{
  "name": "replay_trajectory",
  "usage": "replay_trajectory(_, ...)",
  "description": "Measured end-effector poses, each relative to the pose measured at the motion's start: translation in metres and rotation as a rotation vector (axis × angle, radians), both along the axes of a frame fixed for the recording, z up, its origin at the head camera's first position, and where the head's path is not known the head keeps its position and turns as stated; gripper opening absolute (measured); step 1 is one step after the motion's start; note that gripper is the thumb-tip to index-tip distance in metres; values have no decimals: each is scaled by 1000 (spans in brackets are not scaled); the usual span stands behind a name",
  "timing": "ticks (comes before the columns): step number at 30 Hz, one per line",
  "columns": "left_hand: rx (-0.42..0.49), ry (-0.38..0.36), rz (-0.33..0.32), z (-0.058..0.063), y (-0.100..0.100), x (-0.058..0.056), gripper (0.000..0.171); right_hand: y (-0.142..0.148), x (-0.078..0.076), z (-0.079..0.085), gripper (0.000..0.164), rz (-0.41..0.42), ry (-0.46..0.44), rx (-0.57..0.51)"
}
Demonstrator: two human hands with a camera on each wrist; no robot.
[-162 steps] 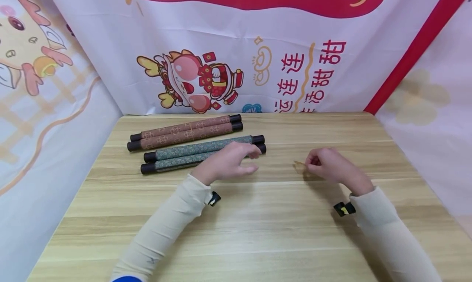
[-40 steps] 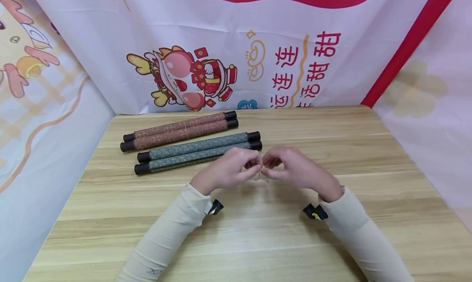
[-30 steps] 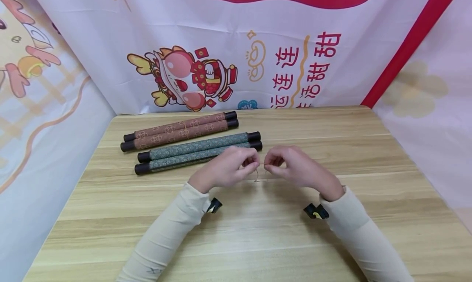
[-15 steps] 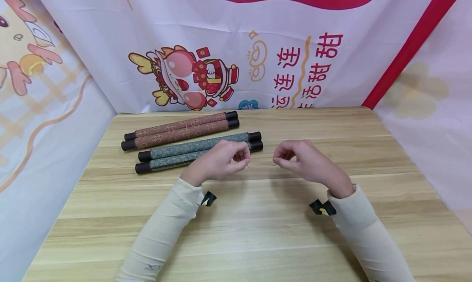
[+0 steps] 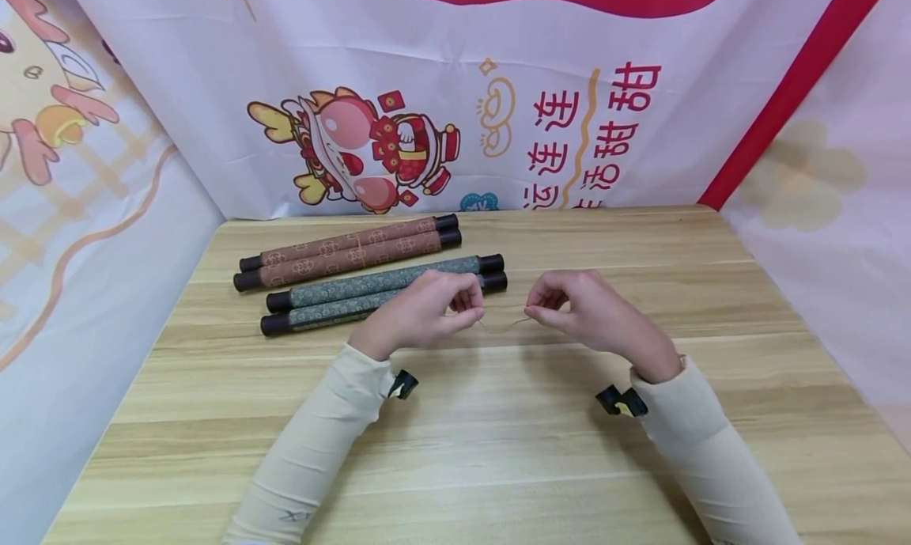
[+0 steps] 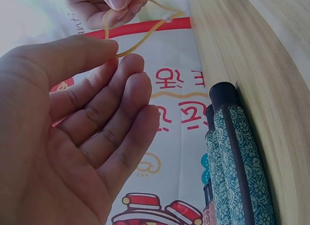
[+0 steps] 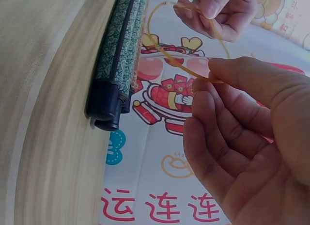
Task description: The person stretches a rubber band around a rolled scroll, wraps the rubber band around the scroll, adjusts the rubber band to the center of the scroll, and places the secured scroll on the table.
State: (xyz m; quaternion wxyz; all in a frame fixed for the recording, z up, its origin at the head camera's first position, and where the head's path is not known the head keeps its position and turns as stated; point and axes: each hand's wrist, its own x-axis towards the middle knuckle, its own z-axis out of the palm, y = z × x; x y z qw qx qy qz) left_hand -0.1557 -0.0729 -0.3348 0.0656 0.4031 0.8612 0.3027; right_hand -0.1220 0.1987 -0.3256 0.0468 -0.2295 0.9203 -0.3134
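My left hand [image 5: 430, 312] and right hand [image 5: 598, 316] face each other above the table, a short gap between them. Each one pinches a thin yellow rubber band between thumb and forefinger. In the left wrist view the rubber band [image 6: 145, 38] is a loop spanning from one hand to the other. The right wrist view shows the rubber band [image 7: 167, 55] bowing out in a wide curve. Behind my left hand lies a green patterned scroll [image 5: 384, 280], rolled from both ends with black end knobs; my forearm and hand partly cover it.
A brown patterned scroll [image 5: 349, 252] lies behind the green one, also rolled from both ends. Wood-grain table [image 5: 470, 450] extends in front of the hands. A printed white cloth [image 5: 427, 39] hangs along the table's back edge, with cloth at both sides.
Earlier only my right hand held the rubber band and my left was open. The hands then met in the middle, both pinching it, and drew apart. The scrolls stay put.
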Motion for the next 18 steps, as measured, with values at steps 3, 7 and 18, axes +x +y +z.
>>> replay_trajectory(3,3,1,0,0,0,0,9,-2,-1,-1,5,-6,-11,-7)
replay_trajectory(7,8,-9,-2,-1,1,0,8,-5,-1,-4,6,-8,-28,-1)
replay_trajectory(18,7,11,7,-2,2,1,10,-16,5,-5,5,73,-39,17)
